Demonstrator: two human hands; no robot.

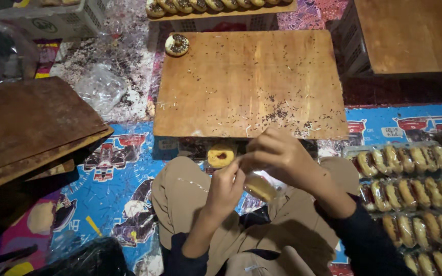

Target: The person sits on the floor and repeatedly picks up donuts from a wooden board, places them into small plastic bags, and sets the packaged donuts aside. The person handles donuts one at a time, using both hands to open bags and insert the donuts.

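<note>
Bagging is the step in hand: left hand [224,188] and right hand [277,156] both pinch a clear bag holding a doughnut [259,188], just below the surface's [241,87] near edge. Sealing needs steady pinches.

— Hidden mostly by the right hand [277,156] and left hand [226,186]: a doughnut [259,188] in clear wrap, only its lower edge showing.

— Cut off at the right edge: rows of wrapped doughnuts [410,199]. Cropped along the top: another row [205,5] on a board.
</note>
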